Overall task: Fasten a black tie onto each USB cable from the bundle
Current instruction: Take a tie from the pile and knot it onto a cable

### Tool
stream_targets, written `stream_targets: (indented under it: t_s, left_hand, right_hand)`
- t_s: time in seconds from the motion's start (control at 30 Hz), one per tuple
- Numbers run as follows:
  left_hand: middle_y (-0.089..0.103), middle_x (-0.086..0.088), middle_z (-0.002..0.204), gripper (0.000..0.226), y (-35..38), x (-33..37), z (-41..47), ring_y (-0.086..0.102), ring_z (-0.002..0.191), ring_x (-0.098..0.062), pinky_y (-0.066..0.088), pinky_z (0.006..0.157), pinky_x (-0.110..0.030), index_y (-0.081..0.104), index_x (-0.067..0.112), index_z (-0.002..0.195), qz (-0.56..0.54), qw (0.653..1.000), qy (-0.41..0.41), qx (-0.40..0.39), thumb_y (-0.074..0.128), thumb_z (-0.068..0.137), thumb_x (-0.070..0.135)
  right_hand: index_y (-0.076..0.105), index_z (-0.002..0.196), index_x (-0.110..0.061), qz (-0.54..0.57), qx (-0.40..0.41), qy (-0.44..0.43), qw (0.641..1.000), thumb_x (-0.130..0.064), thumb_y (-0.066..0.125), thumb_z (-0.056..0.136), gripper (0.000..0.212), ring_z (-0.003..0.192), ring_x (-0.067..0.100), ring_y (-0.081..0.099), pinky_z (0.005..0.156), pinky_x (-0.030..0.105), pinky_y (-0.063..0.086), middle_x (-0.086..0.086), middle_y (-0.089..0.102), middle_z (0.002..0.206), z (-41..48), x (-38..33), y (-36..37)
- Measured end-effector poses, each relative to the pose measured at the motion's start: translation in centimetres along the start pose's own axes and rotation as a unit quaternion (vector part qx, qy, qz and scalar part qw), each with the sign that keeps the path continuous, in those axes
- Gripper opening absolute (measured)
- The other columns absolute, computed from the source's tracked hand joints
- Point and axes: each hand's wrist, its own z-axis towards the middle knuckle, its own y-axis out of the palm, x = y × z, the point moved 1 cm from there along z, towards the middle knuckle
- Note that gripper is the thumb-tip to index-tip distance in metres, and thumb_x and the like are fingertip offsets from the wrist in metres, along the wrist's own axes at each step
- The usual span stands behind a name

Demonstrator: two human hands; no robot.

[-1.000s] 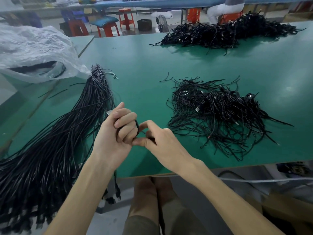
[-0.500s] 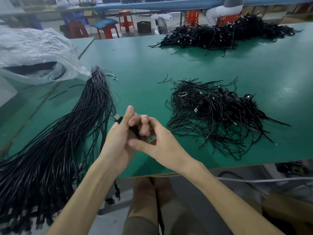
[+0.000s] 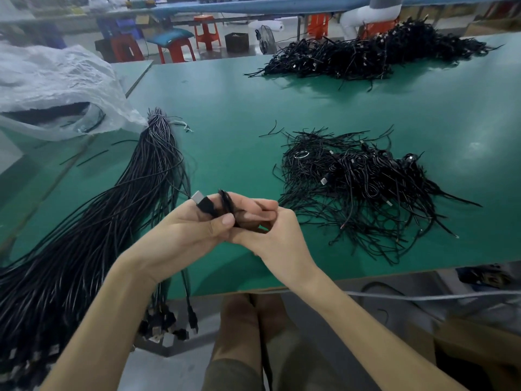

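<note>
My left hand (image 3: 194, 230) holds a coiled black USB cable (image 3: 225, 206) above the table's front edge, palm turned up, with its metal plug (image 3: 197, 197) sticking out past the fingers. My right hand (image 3: 270, 230) meets it from the right and its fingers curl onto the coil; whether they pinch a black tie is hidden. The long bundle of black USB cables (image 3: 112, 221) lies to the left, its plugs hanging over the table edge. A loose pile of black ties mixed with coiled cables (image 3: 352, 187) lies to the right of my hands.
The green table (image 3: 239, 131) carries a second heap of black cables (image 3: 366, 57) at the far right. A crumpled clear plastic bag (image 3: 50, 88) sits at the far left. Orange stools (image 3: 205, 32) stand beyond the table. My knees are below the front edge.
My left hand has turned palm up, showing the coil and plug. My right hand's fingers have moved in onto the coil. Both hands stay above the front edge.
</note>
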Motion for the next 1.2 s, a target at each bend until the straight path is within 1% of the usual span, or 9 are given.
stream_targets:
  t_s: [0.07, 0.13, 0.27, 0.4, 0.6, 0.9, 1.0, 1.13, 1.2]
  left_hand:
    - [0.056, -0.025, 0.145, 0.035, -0.2, 0.4, -0.2, 0.051, 0.138, -0.040, 0.049, 0.105, -0.039, 0.060, -0.005, 0.132, 0.039, 0.999, -0.005, 0.003, 0.041, 0.104, -0.001]
    - [0.058, -0.022, 0.144, 0.035, 0.0, 0.6, -0.3, 0.053, 0.137, -0.038, 0.050, 0.105, -0.040, 0.060, -0.004, 0.134, 0.067, 0.998, -0.011, 0.015, 0.044, 0.104, 0.002]
    - [0.064, -0.019, 0.138, 0.033, 1.1, 0.0, -0.1, 0.060, 0.130, -0.036, 0.052, 0.102, -0.037, 0.065, -0.001, 0.130, 0.081, 0.995, 0.002, 0.054, 0.049, 0.103, 0.007]
    - [0.064, -0.019, 0.137, 0.033, 1.7, -0.8, 0.0, 0.061, 0.128, -0.035, 0.051, 0.101, -0.034, 0.064, -0.001, 0.132, 0.073, 0.996, 0.017, 0.056, 0.046, 0.104, 0.006]
    - [0.058, -0.019, 0.142, 0.033, 2.0, -1.4, 0.1, 0.056, 0.131, -0.038, 0.046, 0.107, -0.038, 0.064, -0.003, 0.127, 0.070, 0.996, 0.052, 0.019, 0.041, 0.104, 0.001]
    - [0.062, -0.017, 0.141, 0.030, 2.2, -2.4, 0.4, 0.057, 0.133, -0.030, 0.047, 0.106, -0.030, 0.069, 0.010, 0.127, -0.041, 0.994, 0.040, 0.091, 0.049, 0.105, 0.014]
    - [0.060, -0.017, 0.143, 0.031, 2.1, -2.8, 0.9, 0.056, 0.135, -0.028, 0.047, 0.106, -0.031, 0.070, 0.011, 0.126, -0.085, 0.990, 0.036, 0.104, 0.048, 0.104, 0.013]
    - [0.059, -0.016, 0.145, 0.031, 1.9, -3.1, 1.5, 0.057, 0.134, -0.028, 0.047, 0.107, -0.032, 0.069, 0.012, 0.127, -0.101, 0.987, 0.038, 0.120, 0.048, 0.105, 0.015]
    - [0.060, -0.015, 0.145, 0.031, 2.0, -3.2, 1.8, 0.056, 0.135, -0.028, 0.047, 0.107, -0.032, 0.071, 0.014, 0.125, -0.097, 0.985, 0.047, 0.136, 0.047, 0.105, 0.015]
  right_hand:
    - [0.080, 0.101, -0.018, 0.004, 0.009, 0.004, 1.000, -0.018, 0.085, 0.080, 0.022, 0.094, 0.026, 0.075, 0.085, 0.037, 0.061, 0.004, 0.079, 0.093, -0.2, 0.2, 0.3]
    - [0.080, 0.100, -0.020, 0.014, 0.022, 0.005, 1.000, -0.022, 0.085, 0.078, 0.023, 0.096, 0.028, 0.075, 0.086, 0.044, 0.061, 0.005, 0.079, 0.094, -0.4, 0.3, 0.6]
    - [0.080, 0.097, -0.034, 0.067, 0.059, -0.007, 0.996, -0.015, 0.086, 0.077, 0.028, 0.092, 0.012, 0.076, 0.076, 0.019, 0.057, -0.004, 0.080, 0.094, -0.8, 0.1, 0.9]
    - [0.079, 0.092, -0.038, 0.078, 0.085, -0.006, 0.993, -0.005, 0.085, 0.077, 0.037, 0.089, 0.008, 0.075, 0.073, 0.016, 0.056, -0.006, 0.079, 0.092, -1.3, 0.3, 0.9]
    - [0.080, 0.099, -0.023, 0.121, 0.091, -0.019, 0.988, 0.014, 0.078, 0.075, 0.044, 0.092, 0.012, 0.075, 0.075, 0.018, 0.057, 0.002, 0.079, 0.098, -1.6, 0.5, 0.7]
    - [0.074, 0.092, -0.014, 0.049, 0.145, -0.027, 0.988, -0.013, 0.082, 0.085, 0.011, 0.087, 0.017, 0.074, 0.078, 0.027, 0.057, 0.003, 0.077, 0.088, -1.4, 1.7, 1.3]
    - [0.071, 0.085, -0.012, 0.022, 0.156, -0.032, 0.987, -0.014, 0.080, 0.086, 0.010, 0.078, 0.013, 0.068, 0.073, 0.028, 0.056, 0.005, 0.072, 0.083, -1.1, 2.2, 1.1]
    - [0.067, 0.082, -0.016, 0.000, 0.150, -0.037, 0.988, -0.015, 0.078, 0.089, 0.014, 0.070, 0.003, 0.061, 0.067, 0.017, 0.047, -0.011, 0.066, 0.074, -0.4, 2.3, 0.6]
    - [0.067, 0.082, -0.019, -0.019, 0.142, -0.041, 0.989, -0.015, 0.076, 0.090, 0.013, 0.072, 0.004, 0.061, 0.069, 0.017, 0.047, -0.008, 0.067, 0.076, 0.0, 2.3, 0.3]
